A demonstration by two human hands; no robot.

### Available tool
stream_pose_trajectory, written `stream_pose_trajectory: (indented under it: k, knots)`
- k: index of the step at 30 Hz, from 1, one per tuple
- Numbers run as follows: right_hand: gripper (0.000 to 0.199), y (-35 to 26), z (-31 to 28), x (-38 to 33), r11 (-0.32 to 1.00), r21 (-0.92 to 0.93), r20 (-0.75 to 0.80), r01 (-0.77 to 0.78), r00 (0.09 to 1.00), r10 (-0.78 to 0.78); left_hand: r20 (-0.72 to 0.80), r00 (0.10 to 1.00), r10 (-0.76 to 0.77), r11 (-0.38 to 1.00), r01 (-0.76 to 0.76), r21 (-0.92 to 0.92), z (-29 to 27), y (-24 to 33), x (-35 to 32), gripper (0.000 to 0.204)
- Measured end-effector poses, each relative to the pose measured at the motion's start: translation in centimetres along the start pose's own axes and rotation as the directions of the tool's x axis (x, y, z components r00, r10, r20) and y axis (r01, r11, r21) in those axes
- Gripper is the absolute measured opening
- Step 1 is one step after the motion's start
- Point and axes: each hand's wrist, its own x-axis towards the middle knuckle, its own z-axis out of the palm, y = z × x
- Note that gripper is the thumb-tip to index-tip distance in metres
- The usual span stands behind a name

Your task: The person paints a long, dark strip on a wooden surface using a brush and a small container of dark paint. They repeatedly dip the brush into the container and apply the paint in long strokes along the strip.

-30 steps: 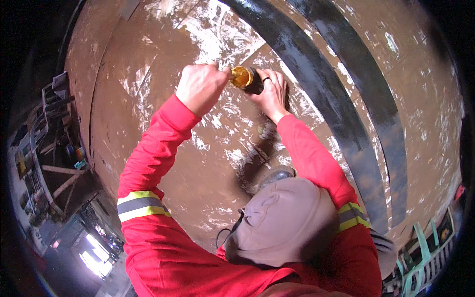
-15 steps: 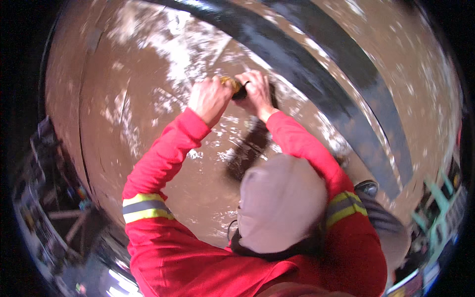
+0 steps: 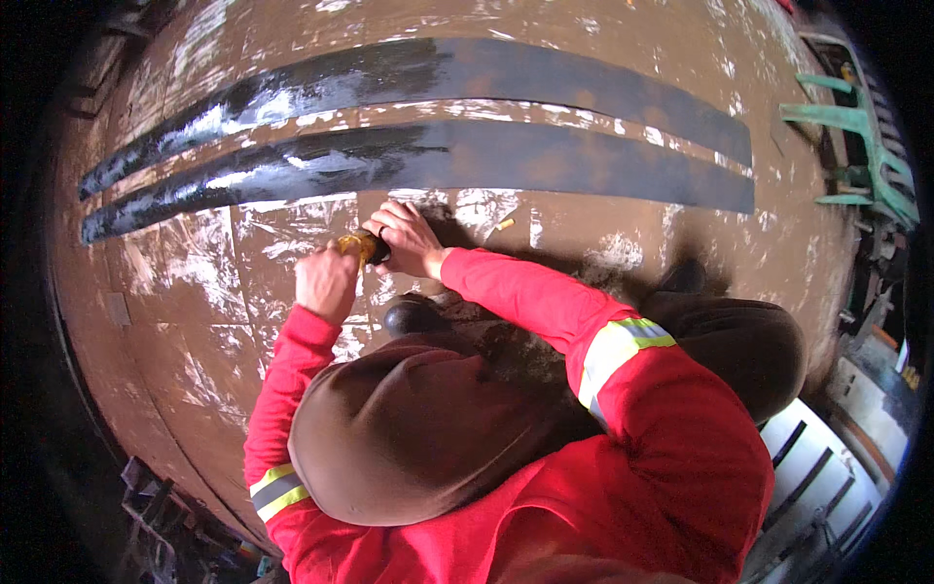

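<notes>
In front of me, my left hand [image 3: 327,280] is closed round a short yellow-and-black object [image 3: 355,246], gripping its amber-yellow part. My right hand [image 3: 407,238] has its fingers curled at the dark end of the same object. My fingers cover much of it, so its kind is not plain. Just beyond my hands lie two long, flat strips side by side, the nearer strip [image 3: 584,161] and the farther strip [image 3: 603,86]. Both are wet-looking glossy black over the left part and dull grey with brownish patches over the right.
The brown floor [image 3: 195,389] carries white smears. A small yellow piece [image 3: 505,224] lies near the closer strip. My dark shoe [image 3: 413,316] stands below my hands. At the right are a pale green frame [image 3: 842,122] and a white slatted thing [image 3: 817,477].
My view has swung round, so the strips now run across the top instead of slanting at the right. Both hands still hold the yellow-and-black object.
</notes>
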Motion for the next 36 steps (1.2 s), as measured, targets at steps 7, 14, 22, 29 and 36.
stream_pose_trajectory:
  k: [7,14,22,29,36]
  knots:
    - [0.069,3.3,-3.0,-3.6,1.0,-0.007,-0.002,0.023,1.0,-0.023,0.145,0.988,-0.05,0.984,0.074,-0.164,2.1,2.5,3.2,0.015]
    - [0.069,4.0,-4.0,-3.0,0.998,0.048,-0.001,-0.027,1.0,0.027,0.173,0.941,-0.291,0.746,0.336,-0.575,1.1,0.0,0.0,0.021]
    - [0.072,4.8,-3.0,-2.9,0.993,0.113,0.032,-0.03,0.999,0.027,0.254,0.784,-0.566,0.182,0.42,-0.889,4.8,1.3,-5.3,0.018]
    - [0.07,4.8,-2.9,-2.6,0.994,0.11,0.03,-0.023,0.999,0.02,0.217,0.721,-0.659,-0.067,0.231,-0.971,6.2,2.3,-7.7,0.017]
    - [0.069,4.6,-3.0,-2.4,0.989,0.149,0.012,-0.004,1.0,0.002,0.268,0.673,-0.689,-0.199,0.18,-0.963,5.7,3.2,-8.0,0.017]
